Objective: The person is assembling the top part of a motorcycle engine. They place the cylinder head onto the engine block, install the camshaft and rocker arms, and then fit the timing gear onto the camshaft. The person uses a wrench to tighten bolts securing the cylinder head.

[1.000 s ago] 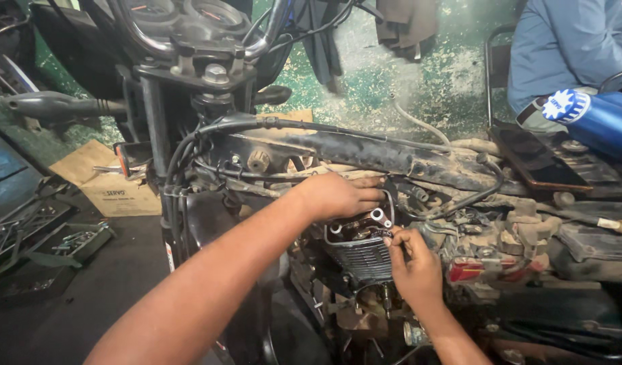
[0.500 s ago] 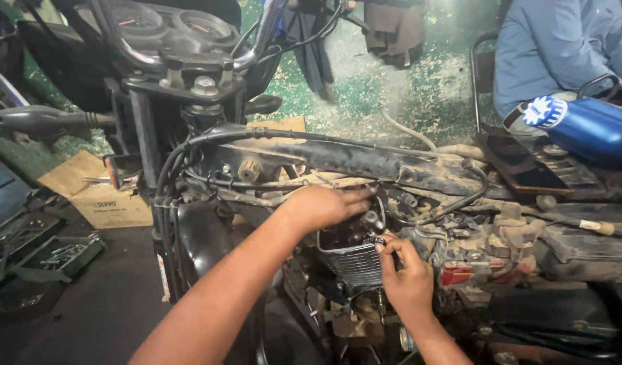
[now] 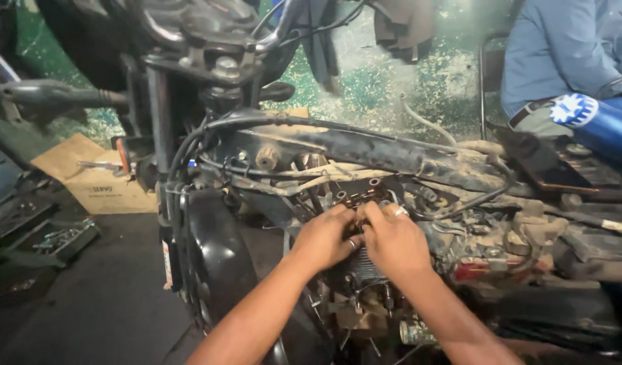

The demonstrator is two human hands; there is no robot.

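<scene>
A stripped motorcycle stands before me, its dusty frame tube bare and cables running along it. Under the tube sits the finned engine cylinder head. My left hand and my right hand meet on top of the head, fingertips pressed together over a small part that they hide. A ring shows on a left finger. Whether either hand holds a tool or a loose piece is hidden.
The handlebar and instrument cluster rise at the top left. A cardboard box and a tool tray lie on the dark floor at left. A person in a blue shirt sits at the top right beside a blue tank.
My right hand has come up from the lower side of the engine to join my left hand on top of the cylinder head. The view has shifted slightly closer.
</scene>
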